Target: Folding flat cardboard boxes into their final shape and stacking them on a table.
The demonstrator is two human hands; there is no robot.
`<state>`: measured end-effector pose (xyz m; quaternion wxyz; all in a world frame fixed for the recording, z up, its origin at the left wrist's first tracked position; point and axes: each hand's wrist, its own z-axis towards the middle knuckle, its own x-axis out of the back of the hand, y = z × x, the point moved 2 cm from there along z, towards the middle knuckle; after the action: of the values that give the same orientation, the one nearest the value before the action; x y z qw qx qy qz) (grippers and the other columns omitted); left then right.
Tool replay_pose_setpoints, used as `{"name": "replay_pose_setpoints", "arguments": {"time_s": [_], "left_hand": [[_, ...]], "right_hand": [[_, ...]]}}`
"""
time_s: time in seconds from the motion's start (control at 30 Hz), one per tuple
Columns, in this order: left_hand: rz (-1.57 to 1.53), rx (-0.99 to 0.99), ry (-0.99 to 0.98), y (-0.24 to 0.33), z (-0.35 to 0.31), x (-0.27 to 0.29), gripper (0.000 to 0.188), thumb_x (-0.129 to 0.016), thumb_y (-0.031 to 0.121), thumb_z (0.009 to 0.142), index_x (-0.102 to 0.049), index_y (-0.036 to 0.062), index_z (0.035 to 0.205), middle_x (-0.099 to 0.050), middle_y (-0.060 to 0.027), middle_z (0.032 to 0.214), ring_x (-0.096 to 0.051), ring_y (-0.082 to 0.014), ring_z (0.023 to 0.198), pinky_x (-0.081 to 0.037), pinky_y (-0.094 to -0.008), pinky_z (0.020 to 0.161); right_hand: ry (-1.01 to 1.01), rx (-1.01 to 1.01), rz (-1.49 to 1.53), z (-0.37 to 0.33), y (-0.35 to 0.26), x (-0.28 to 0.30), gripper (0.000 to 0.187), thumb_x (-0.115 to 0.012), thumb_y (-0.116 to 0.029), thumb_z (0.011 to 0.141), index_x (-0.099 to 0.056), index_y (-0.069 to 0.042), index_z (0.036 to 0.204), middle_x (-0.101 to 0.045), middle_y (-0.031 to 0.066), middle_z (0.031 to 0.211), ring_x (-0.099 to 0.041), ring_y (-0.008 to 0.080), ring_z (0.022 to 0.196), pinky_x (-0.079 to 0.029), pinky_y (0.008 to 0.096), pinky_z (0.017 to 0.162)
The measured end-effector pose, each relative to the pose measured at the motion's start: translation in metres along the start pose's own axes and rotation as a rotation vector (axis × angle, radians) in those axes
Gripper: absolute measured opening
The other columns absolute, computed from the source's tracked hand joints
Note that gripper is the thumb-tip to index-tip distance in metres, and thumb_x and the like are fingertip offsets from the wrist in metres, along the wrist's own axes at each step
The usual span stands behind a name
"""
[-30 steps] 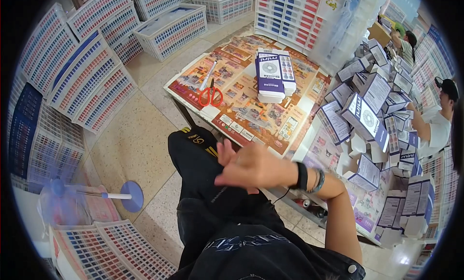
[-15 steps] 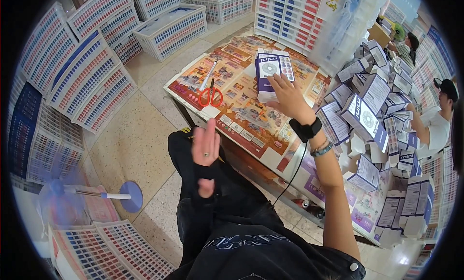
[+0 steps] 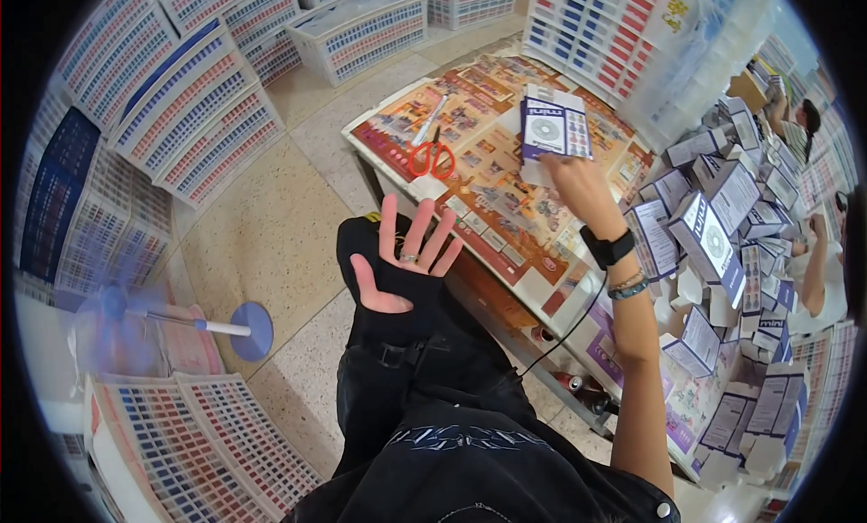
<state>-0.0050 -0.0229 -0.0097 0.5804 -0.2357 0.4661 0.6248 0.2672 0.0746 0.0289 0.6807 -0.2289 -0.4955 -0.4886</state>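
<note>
My left hand (image 3: 411, 263) is raised over my lap, palm up and fingers spread, with nothing in it. Something black covers part of its palm and wrist. My right hand (image 3: 582, 193), with a black watch at the wrist, is at the near end of a white and purple cardboard box (image 3: 549, 130). Its fingers are curled against the box's near edge, and the fingertips are partly hidden. The box lies on the patterned table (image 3: 483, 184), apparently flattened or stacked on another. Red-handled scissors (image 3: 433, 157) and a white pen-like tool (image 3: 433, 116) lie to its left.
A large heap of similar boxes (image 3: 709, 238) covers the table's right side, with co-workers (image 3: 804, 130) beyond it. White crates (image 3: 361, 35) stand at the back and left. A small blue fan (image 3: 117, 315) is at lower left. A drink can (image 3: 569, 380) is below the table edge.
My left hand has turned and opened, its fingers now spread. My right hand has slid from the box's top to its near edge, fingers curling. The whole view has shifted.
</note>
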Motion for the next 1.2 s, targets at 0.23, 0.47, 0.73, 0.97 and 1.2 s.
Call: {"name": "replay_pose_setpoints", "arguments": {"time_s": [0.23, 0.47, 0.73, 0.97, 1.2], "left_hand": [[0.116, -0.059, 0.183, 0.005, -0.004, 0.002, 0.085, -0.035, 0.069, 0.089, -0.009, 0.019, 0.153, -0.015, -0.017, 0.157, -0.019, -0.0382, 0.142, -0.015, -0.0539, 0.115], [0.043, -0.109, 0.178, -0.004, -0.006, -0.017, 0.112, -0.046, 0.083, 0.073, -0.014, 0.0087, 0.151, -0.025, -0.025, 0.15, -0.038, -0.0466, 0.129, -0.033, -0.0699, 0.101], [-0.084, -0.534, 0.012, -0.043, -0.001, -0.06, 0.132, -0.039, 0.095, 0.061, -0.012, 0.0008, 0.149, -0.026, -0.0261, 0.15, -0.033, -0.038, 0.135, -0.03, -0.0508, 0.11], [-0.165, -0.152, -0.352, -0.044, -0.007, -0.032, 0.144, -0.085, 0.065, 0.048, -0.006, -0.0003, 0.149, -0.019, -0.021, 0.152, -0.029, -0.0371, 0.137, -0.028, -0.0495, 0.11], [0.096, -0.073, -0.323, -0.051, -0.009, -0.034, 0.131, -0.089, 0.047, 0.056, -0.009, 0.0023, 0.15, -0.021, -0.0206, 0.152, -0.028, -0.0356, 0.137, -0.023, -0.0485, 0.112]], "right_hand": [[0.685, 0.212, 0.157, -0.014, -0.09, 0.127, 0.034, -0.068, 0.003, 0.07, -0.067, -0.003, 0.103, -0.069, 0.0064, 0.081, -0.065, 0.0211, 0.065, -0.05, 0.0324, 0.055], [0.113, 0.891, 0.532, -0.049, -0.17, 0.12, 0.035, -0.066, -0.023, 0.081, -0.064, 0.005, 0.102, -0.065, 0.0185, 0.105, -0.066, 0.028, 0.095, -0.056, 0.0341, 0.074], [0.239, 0.078, 0.688, -0.022, -0.142, 0.122, 0.078, -0.083, -0.028, 0.066, -0.05, -0.003, 0.132, -0.042, 0.0183, 0.135, -0.044, 0.0393, 0.121, -0.035, 0.0497, 0.101], [0.134, 0.068, 0.66, -0.022, -0.136, 0.127, 0.097, -0.088, -0.025, 0.059, -0.04, -0.016, 0.143, -0.022, 0.0224, 0.149, -0.033, 0.043, 0.131, -0.032, 0.0503, 0.105], [-0.128, -0.175, 1.479, -0.027, -0.13, 0.122, 0.079, -0.092, -0.024, 0.059, -0.049, -0.012, 0.124, -0.022, 0.0136, 0.152, -0.036, 0.0266, 0.132, -0.035, 0.0401, 0.104]]}}
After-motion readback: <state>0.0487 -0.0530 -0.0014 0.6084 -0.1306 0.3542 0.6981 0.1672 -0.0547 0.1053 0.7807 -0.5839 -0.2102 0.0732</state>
